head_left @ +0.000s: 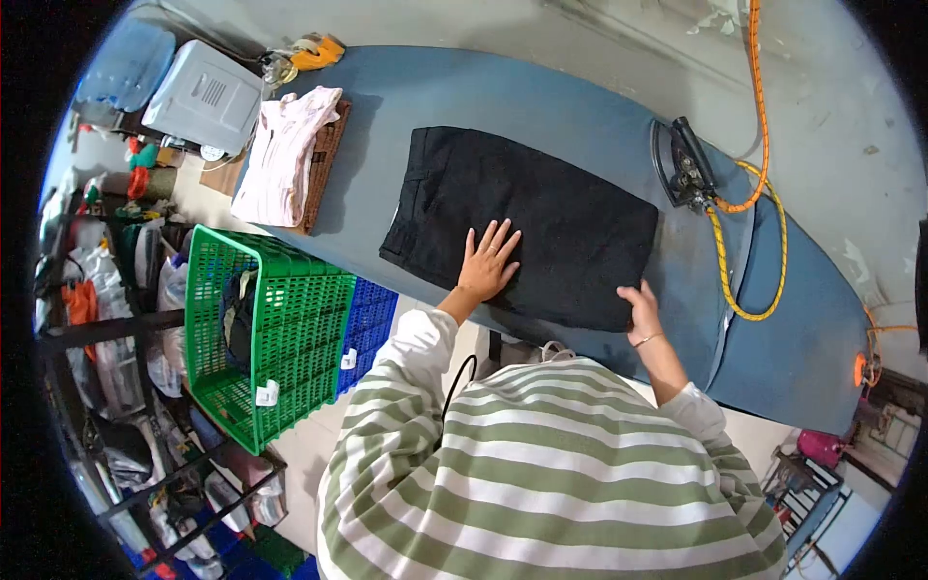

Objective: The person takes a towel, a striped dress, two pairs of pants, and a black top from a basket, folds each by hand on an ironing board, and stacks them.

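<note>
Black pants lie flat and folded on the blue-grey ironing table, their waistband toward the left. My left hand rests palm down on them near the front edge, fingers spread. At the near right corner, my right hand pinches the edge of the cloth between thumb and fingers; some of these fingers are hidden. A black-handled iron stands at the back right, apart from the pants and both hands.
An orange cord and a yellow hose loop from the iron. Pink-and-white clothes lie on a wicker basket at the left. Below stand a green crate and a blue crate. An orange tape dispenser sits at the far edge.
</note>
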`<state>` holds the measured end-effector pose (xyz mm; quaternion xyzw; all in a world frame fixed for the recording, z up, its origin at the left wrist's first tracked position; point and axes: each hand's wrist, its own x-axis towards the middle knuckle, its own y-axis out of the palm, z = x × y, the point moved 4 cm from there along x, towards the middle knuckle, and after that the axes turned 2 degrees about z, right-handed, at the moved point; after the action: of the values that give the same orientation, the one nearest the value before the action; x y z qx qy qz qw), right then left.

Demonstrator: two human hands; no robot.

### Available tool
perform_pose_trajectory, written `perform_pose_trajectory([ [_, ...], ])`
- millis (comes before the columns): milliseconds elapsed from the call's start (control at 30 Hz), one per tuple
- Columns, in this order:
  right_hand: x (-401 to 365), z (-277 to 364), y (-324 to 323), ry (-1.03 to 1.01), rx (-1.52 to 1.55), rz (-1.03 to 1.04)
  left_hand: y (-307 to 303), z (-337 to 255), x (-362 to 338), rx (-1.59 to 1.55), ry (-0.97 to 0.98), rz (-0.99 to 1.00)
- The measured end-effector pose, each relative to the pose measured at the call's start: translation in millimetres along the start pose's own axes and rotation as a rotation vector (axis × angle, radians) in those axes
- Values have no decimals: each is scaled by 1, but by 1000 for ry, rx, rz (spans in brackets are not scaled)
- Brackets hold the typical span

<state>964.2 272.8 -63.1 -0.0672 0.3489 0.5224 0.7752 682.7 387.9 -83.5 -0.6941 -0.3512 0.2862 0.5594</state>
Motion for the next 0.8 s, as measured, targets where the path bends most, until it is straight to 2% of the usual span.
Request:
perform_pose_trajectory([
  [100, -46, 87, 89, -152, 62, 138, -15, 18, 9, -524, -110, 229],
  [167, -72, 133, 161, -286, 77, 288, -64, 33, 14, -1093, -216, 266],
  [233, -72, 138, 225, -379, 46, 391, -114, 59, 17, -1536, -279, 309],
  [333, -53, 103, 323, -486, -53, 453, -153, 121, 11, -1814, -272, 330],
  [400, -25, 56, 376, -608, -296, 423, -146, 176, 4, -1829, -356, 406],
  [433, -8, 25, 388, -445, -360, 458, -118, 211, 0, -1805, -491, 436],
  [467, 8, -5, 401, -284, -434, 492, -94, 238, -7, -1796, -747, 418],
  [533, 28, -39, 395, -474, -604, 330, -98, 241, -19, -1671, -803, 400],
  [600, 23, -21, 379, -1021, -1046, -11, -81, 251, -24, -1481, -843, 451],
  [633, 27, -19, 366, -927, -1213, -48, -71, 255, -30, -1352, -1013, 399],
  [700, 46, -32, 328, -813, -1487, -184, -51, 253, -23, -1536, -826, 356],
  [733, 58, -46, 302, -681, -1578, -239, -41, 249, -20, -1631, -729, 329],
  [767, 66, -54, 277, -701, -1610, -232, -37, 244, -15, -1553, -623, 238],
  [800, 67, -55, 264, -721, -1641, -221, -32, 246, -15, -1258, -612, 167],
])
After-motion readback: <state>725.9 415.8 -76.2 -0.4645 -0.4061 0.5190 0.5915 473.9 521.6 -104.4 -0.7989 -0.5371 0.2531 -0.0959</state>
